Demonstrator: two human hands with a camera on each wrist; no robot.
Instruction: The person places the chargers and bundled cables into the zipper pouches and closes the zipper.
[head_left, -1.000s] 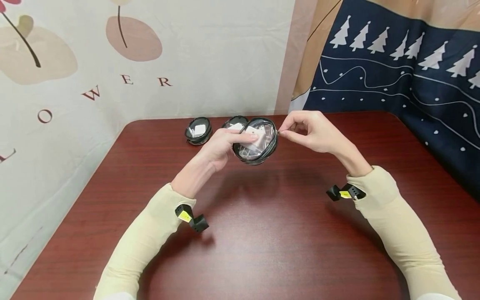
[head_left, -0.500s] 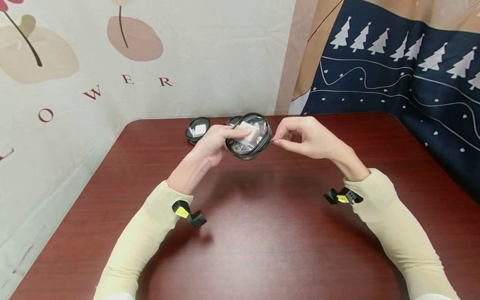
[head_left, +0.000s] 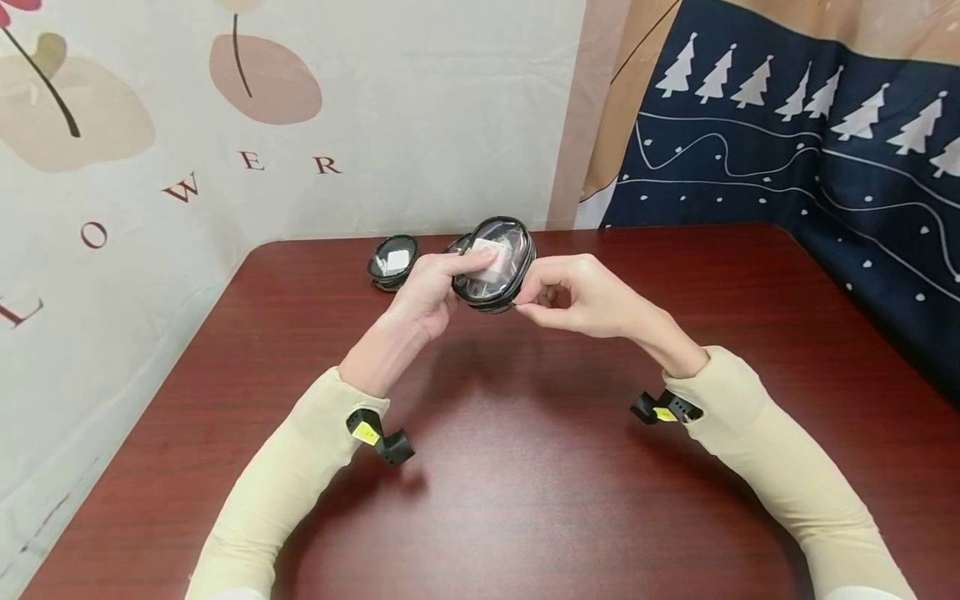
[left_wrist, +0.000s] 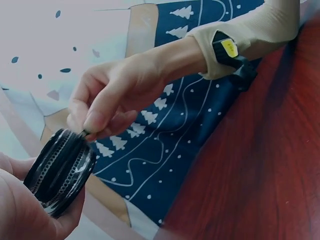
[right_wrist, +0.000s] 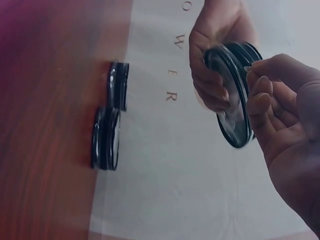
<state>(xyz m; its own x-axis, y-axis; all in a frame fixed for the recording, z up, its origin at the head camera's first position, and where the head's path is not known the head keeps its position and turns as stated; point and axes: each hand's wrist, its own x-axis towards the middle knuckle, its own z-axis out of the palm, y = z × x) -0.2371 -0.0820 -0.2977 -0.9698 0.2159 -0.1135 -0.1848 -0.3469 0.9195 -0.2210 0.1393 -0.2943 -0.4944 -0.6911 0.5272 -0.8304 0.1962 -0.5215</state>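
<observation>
A small round zippered pouch (head_left: 512,262) with clear faces and black edging is held up above the table. My left hand (head_left: 427,292) grips it from the left, thumb across the clear face over a white label or packet inside. My right hand (head_left: 588,296) is at the pouch's lower right edge, pinching the small zipper pull (left_wrist: 84,134) between thumb and forefinger. In the left wrist view, the black zipper band (left_wrist: 62,167) runs round the side of the pouch. How far the zipper stands open cannot be made out.
Near the back edge of the dark red table (head_left: 517,467) lies another round pouch (head_left: 392,261). A third one (head_left: 456,243) sits beside it, mostly hidden behind the held pouch. Printed cloths hang behind the table and along its right side.
Pinching the pull, my right hand has moved left and down along the pouch's edge. The pouch has shifted slightly left and up in my left hand.
</observation>
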